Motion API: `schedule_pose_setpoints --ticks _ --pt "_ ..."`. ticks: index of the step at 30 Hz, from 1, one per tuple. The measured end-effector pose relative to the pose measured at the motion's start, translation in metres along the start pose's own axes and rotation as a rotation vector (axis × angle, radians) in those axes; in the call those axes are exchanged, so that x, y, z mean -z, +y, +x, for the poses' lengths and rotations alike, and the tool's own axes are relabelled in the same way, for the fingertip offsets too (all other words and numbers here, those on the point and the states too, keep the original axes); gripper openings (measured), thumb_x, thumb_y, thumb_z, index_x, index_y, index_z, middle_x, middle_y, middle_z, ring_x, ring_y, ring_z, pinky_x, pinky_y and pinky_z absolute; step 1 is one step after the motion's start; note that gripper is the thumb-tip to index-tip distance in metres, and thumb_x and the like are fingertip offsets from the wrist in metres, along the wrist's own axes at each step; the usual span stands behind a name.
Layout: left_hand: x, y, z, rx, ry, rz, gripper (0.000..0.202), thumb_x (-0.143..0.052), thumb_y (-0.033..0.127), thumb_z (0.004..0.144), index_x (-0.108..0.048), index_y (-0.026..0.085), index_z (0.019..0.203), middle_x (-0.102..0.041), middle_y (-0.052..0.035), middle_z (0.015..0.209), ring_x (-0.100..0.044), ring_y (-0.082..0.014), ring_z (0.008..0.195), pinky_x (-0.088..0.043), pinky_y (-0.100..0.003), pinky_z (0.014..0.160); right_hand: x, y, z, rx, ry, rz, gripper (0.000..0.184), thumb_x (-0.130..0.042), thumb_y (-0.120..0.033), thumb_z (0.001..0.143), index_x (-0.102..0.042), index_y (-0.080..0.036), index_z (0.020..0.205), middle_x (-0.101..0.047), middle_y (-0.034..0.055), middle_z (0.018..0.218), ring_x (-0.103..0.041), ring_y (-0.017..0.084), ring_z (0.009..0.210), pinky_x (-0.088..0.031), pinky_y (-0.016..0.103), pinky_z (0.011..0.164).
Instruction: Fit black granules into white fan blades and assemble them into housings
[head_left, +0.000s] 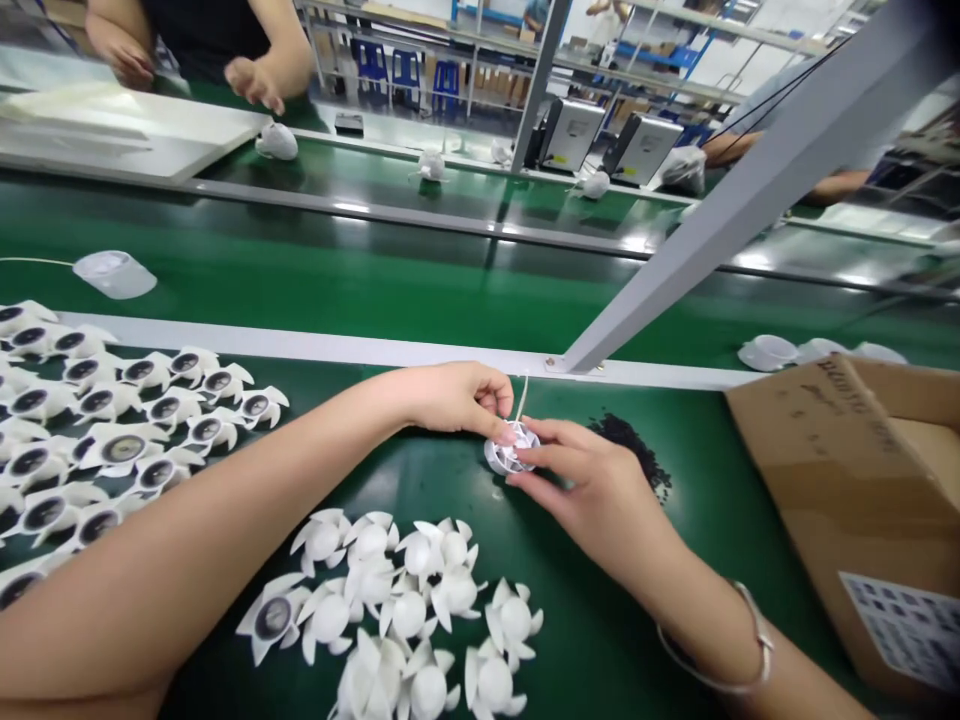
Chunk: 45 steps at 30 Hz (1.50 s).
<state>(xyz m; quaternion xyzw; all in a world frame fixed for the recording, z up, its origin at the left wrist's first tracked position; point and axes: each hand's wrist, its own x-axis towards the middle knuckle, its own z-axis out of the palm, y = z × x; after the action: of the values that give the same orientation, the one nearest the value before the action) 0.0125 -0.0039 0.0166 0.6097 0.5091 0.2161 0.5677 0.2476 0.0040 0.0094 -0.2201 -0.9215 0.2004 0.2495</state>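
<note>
White plastic could slip here: the grip of the right hand (600,475) pinches the round, ribbed housing (498,460) by its rim, at the clock's centre, while the left hand (450,396) lays its thumb there from 10 o'clock, how firmly I cannot tell. Uneven pressing might strain the thin cable (521,400) at 12 o'clock, or a swinging knuckle scatter the gritty black bits (630,445) at 3 o'clock. Smooth rotors (409,612) with curved blades crowd the glossy green tabletop (585,620) at 7 o'clock.
</note>
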Motion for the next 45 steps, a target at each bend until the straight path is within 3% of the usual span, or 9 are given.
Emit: schedule_pose_setpoints --ticks 4,8,12,18,23,33,37,41,45 --pt "-0.006 0.016 -0.012 0.097 0.107 0.216 0.036 -0.076 0.048 0.070 -0.059 0.019 0.082 -0.060 0.0027 0.072 -0.049 -0.0107 0.060 -0.032 -0.024 0.054 0.000 0.006 0.004 -0.002 -0.025 0.094 0.011 -0.074 -0.024 0.083 -0.075 -0.025 0.094 -0.072 0.0055 0.110 -0.070 0.019 0.095 -0.060 0.034 0.084" --pt "-0.034 0.058 -0.042 0.083 0.364 0.773 0.030 -0.069 0.044 0.080 -0.060 0.018 0.067 -0.057 -0.0013 0.063 -0.049 -0.0144 0.059 -0.027 -0.029 0.055 0.001 0.016 0.015 0.076 -0.031 -0.019 0.018 -0.067 -0.025 0.087 -0.073 -0.024 0.104 -0.068 0.0082 0.120 -0.067 0.023 0.105 -0.057 0.039 0.092" --pt "-0.069 0.075 -0.057 -0.170 -0.049 0.756 0.033 -0.073 0.055 0.076 -0.071 0.024 0.086 -0.066 -0.0021 0.080 -0.059 -0.0195 0.071 -0.032 -0.032 0.057 0.026 0.029 0.022 -0.011 0.148 -0.242 0.041 -0.061 -0.024 0.090 -0.060 -0.019 0.130 -0.058 0.0164 0.133 -0.056 0.031 0.122 -0.048 0.051 0.102" --pt "-0.092 0.052 -0.041 -0.304 -0.312 0.709 0.023 -0.084 0.021 0.069 -0.074 0.026 0.089 -0.067 -0.0037 0.110 -0.061 -0.0233 0.092 -0.037 -0.034 0.063 0.060 0.031 -0.032 -0.139 0.018 -0.244 0.009 -0.059 -0.021 0.091 -0.067 -0.021 0.089 -0.066 0.0039 0.085 -0.061 0.019 0.083 -0.050 0.034 0.073" --pt "-0.081 0.045 -0.035 -0.329 -0.356 0.606 0.025 -0.069 0.006 0.071 -0.069 0.027 0.084 -0.071 0.0011 0.094 -0.062 -0.0222 0.090 -0.040 -0.033 0.066 0.048 0.032 -0.058 -0.104 -0.126 -0.234 0.012 -0.057 -0.018 0.093 -0.068 -0.019 0.094 -0.065 0.0057 0.090 -0.056 0.020 0.085 -0.047 0.034 0.075" --pt "-0.025 0.021 -0.010 -0.605 0.049 0.763 0.023 -0.054 0.005 0.082 -0.070 0.022 0.081 -0.074 -0.0008 0.104 -0.061 -0.0198 0.104 -0.045 -0.031 0.085 0.041 0.022 -0.038 0.107 -0.308 -0.729 0.025 -0.056 -0.012 0.088 -0.055 -0.020 0.064 -0.053 0.0049 0.068 -0.044 0.021 0.067 -0.031 0.037 0.058" --pt "-0.015 0.009 -0.007 -0.614 0.070 0.626 0.005 -0.071 0.016 0.076 -0.071 0.021 0.079 -0.070 -0.0026 0.112 -0.062 -0.0190 0.104 -0.046 -0.030 0.087 0.036 0.027 -0.026 0.024 -0.259 -0.521 0.015 -0.055 -0.014 0.089 -0.059 -0.019 0.075 -0.057 0.0045 0.075 -0.049 0.020 0.073 -0.039 0.035 0.065" --pt "-0.015 0.001 -0.003 -0.532 0.123 0.501 0.037 -0.082 0.028 0.068 -0.069 0.020 0.102 -0.067 -0.0044 0.114 -0.061 -0.0188 0.098 -0.047 -0.029 0.084 0.041 0.032 -0.015 -0.036 -0.231 -0.366 0.014 -0.053 -0.016 0.091 -0.062 -0.019 0.082 -0.062 0.0045 0.081 -0.054 0.019 0.077 -0.044 0.034 0.070" --pt "-0.014 -0.004 0.001 -0.432 0.092 0.450 0.034 -0.077 0.025 0.072 -0.070 0.022 0.106 -0.070 -0.0003 0.101 -0.061 -0.0155 0.091 -0.045 -0.026 0.078 0.056 0.040 -0.021 -0.069 -0.222 -0.339 0.012 -0.055 -0.020 0.092 -0.065 -0.021 0.086 -0.066 0.0039 0.086 -0.058 0.020 0.081 -0.047 0.034 0.071"
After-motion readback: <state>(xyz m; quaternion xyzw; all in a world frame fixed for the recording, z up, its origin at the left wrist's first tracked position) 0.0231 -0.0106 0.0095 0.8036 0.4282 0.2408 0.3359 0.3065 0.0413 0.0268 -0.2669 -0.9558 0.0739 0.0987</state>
